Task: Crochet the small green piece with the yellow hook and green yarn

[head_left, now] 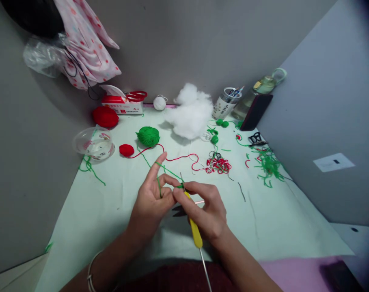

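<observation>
My right hand [211, 209] grips a crochet hook [195, 233] by its yellow handle, the thin metal tip pointing up and away. At that tip, a small green crochet piece [181, 186] is pinched between my left thumb and fingers, partly hidden by them. My left hand [149, 200] keeps its index finger raised, with a strand of green yarn [169, 170] running over it to the hook. Farther back lies the green yarn ball [148, 136]. Beneath my hands a dark pointed thing [178, 211] shows in part; its kind is unclear.
Red yarn balls [126, 150] and a clear plastic bowl [94, 144] are on the left. White stuffing [190, 111] sits at the back, beside a pen holder [227, 103], a bottle [254, 95] and a leaning phone [256, 112]. Yarn scraps [269, 164] litter the right. Grey partitions enclose the table.
</observation>
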The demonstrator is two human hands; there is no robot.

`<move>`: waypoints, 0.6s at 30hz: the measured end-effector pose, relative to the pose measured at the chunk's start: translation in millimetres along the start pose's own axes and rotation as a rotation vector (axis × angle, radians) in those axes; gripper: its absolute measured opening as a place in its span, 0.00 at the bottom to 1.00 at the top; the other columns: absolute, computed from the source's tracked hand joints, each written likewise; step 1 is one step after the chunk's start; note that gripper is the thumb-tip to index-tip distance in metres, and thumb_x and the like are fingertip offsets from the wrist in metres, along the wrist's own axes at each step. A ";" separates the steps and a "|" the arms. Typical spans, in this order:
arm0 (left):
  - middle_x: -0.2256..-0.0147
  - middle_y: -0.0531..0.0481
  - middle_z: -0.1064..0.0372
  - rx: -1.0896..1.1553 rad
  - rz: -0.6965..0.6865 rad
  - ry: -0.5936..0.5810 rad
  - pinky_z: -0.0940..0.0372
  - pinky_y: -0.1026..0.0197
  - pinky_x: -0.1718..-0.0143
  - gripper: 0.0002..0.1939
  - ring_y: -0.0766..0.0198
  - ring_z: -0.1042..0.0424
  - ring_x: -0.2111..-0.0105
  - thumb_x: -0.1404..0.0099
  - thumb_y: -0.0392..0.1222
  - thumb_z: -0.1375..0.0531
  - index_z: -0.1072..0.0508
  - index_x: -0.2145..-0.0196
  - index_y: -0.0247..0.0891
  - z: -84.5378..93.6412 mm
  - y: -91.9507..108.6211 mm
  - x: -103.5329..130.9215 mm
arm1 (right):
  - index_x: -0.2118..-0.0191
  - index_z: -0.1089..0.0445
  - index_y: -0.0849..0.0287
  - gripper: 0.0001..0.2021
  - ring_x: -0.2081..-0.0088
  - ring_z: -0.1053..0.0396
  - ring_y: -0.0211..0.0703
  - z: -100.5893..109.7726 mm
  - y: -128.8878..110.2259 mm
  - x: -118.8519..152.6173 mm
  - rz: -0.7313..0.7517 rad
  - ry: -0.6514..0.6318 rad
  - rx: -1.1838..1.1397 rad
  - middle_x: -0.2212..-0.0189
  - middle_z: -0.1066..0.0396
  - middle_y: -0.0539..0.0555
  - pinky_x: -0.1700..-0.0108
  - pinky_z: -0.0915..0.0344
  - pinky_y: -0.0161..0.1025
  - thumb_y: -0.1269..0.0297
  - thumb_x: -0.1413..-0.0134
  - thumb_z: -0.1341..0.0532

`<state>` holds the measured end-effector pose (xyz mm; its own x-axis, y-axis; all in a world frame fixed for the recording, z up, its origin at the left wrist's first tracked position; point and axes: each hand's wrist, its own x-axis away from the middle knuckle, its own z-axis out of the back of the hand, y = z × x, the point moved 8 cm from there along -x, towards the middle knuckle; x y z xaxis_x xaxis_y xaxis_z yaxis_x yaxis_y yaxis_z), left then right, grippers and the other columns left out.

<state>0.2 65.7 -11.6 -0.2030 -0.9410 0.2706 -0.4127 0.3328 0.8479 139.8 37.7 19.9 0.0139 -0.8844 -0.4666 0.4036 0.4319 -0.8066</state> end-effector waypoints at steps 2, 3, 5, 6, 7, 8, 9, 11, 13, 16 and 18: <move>0.67 0.58 0.32 0.129 0.133 -0.111 0.52 0.70 0.82 0.47 0.79 0.51 0.82 0.42 0.37 0.27 0.41 0.29 0.41 -7.5 -7.5 -0.3 | 0.48 0.19 0.36 0.20 0.59 0.22 0.47 4.5 -12.1 1.3 0.151 0.053 0.051 0.58 0.19 0.51 0.58 0.23 0.44 0.71 0.40 0.31; 0.68 0.58 0.33 0.170 0.178 -0.138 0.56 0.70 0.83 0.46 0.81 0.55 0.83 0.41 0.38 0.26 0.39 0.30 0.38 -9.1 -8.9 -0.3 | 0.47 0.20 0.37 0.20 0.59 0.23 0.47 7.5 -16.2 0.5 0.186 0.080 0.043 0.58 0.19 0.52 0.58 0.24 0.45 0.71 0.37 0.34; 0.69 0.59 0.33 0.196 0.206 -0.138 0.59 0.69 0.83 0.43 0.83 0.59 0.84 0.42 0.39 0.26 0.37 0.32 0.34 -7.9 -6.8 -1.3 | 0.49 0.20 0.43 0.15 0.62 0.24 0.47 15.3 -13.7 -5.1 0.113 0.143 -0.100 0.61 0.20 0.53 0.60 0.26 0.46 0.70 0.32 0.39; 0.68 0.58 0.33 0.192 0.190 -0.124 0.60 0.69 0.83 0.43 0.83 0.59 0.84 0.42 0.38 0.26 0.36 0.33 0.34 -6.3 -3.9 -1.8 | 0.51 0.19 0.45 0.14 0.63 0.25 0.46 17.9 -10.5 -8.5 0.057 0.166 -0.203 0.63 0.20 0.53 0.62 0.27 0.46 0.69 0.30 0.40; 0.68 0.57 0.32 0.178 0.164 -0.111 0.60 0.69 0.83 0.43 0.83 0.58 0.84 0.42 0.38 0.26 0.36 0.33 0.35 -4.8 -0.8 -2.2 | 0.54 0.19 0.46 0.12 0.65 0.27 0.45 18.7 -7.6 -12.0 0.010 0.174 -0.305 0.65 0.21 0.53 0.64 0.28 0.45 0.68 0.29 0.41; 0.66 0.56 0.32 0.155 0.136 -0.101 0.60 0.69 0.83 0.43 0.82 0.57 0.83 0.41 0.39 0.26 0.37 0.32 0.36 -3.6 1.9 -2.1 | 0.56 0.19 0.48 0.11 0.66 0.27 0.45 18.0 -5.0 -15.3 -0.031 0.172 -0.384 0.66 0.21 0.53 0.66 0.29 0.44 0.66 0.29 0.40; 0.65 0.55 0.31 0.125 0.112 -0.093 0.60 0.69 0.83 0.43 0.81 0.55 0.82 0.41 0.39 0.26 0.37 0.31 0.38 -2.9 3.6 -1.8 | 0.58 0.18 0.49 0.10 0.66 0.27 0.45 16.0 -3.3 -18.3 -0.059 0.156 -0.431 0.66 0.21 0.53 0.65 0.29 0.44 0.64 0.30 0.39; 0.63 0.53 0.30 0.064 0.078 -0.083 0.58 0.68 0.83 0.43 0.78 0.52 0.80 0.40 0.39 0.27 0.37 0.30 0.42 -2.3 4.4 -0.7 | 0.60 0.18 0.49 0.09 0.62 0.26 0.47 10.5 -0.8 -22.3 -0.099 0.110 -0.437 0.65 0.20 0.54 0.62 0.28 0.45 0.62 0.31 0.37; 0.63 0.52 0.30 0.016 0.051 -0.073 0.56 0.67 0.82 0.42 0.76 0.51 0.79 0.38 0.40 0.28 0.37 0.30 0.43 -2.2 3.4 0.2 | 0.60 0.17 0.49 0.08 0.59 0.25 0.48 6.8 0.2 -23.3 -0.111 0.085 -0.396 0.64 0.20 0.54 0.58 0.28 0.47 0.62 0.32 0.36; 0.64 0.53 0.29 -0.001 0.008 -0.062 0.53 0.66 0.81 0.46 0.75 0.50 0.79 0.39 0.38 0.28 0.40 0.28 0.44 -2.4 3.2 0.6 | 0.58 0.17 0.47 0.09 0.61 0.26 0.46 5.2 -0.7 -21.1 -0.090 0.077 -0.374 0.65 0.20 0.52 0.59 0.28 0.47 0.63 0.31 0.37; 0.64 0.53 0.28 0.016 0.023 -0.073 0.54 0.66 0.81 0.49 0.76 0.50 0.79 0.41 0.36 0.27 0.43 0.27 0.44 -3.2 1.8 -0.3 | 0.59 0.17 0.47 0.09 0.62 0.26 0.46 5.9 0.2 -19.3 -0.084 0.081 -0.377 0.66 0.20 0.52 0.59 0.28 0.46 0.63 0.31 0.37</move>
<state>2.4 66.4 -8.7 -0.2764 -0.9263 0.2559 -0.4215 0.3561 0.8340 145.0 53.8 30.8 -0.0833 -0.9090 -0.4084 0.0357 0.4068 -0.9128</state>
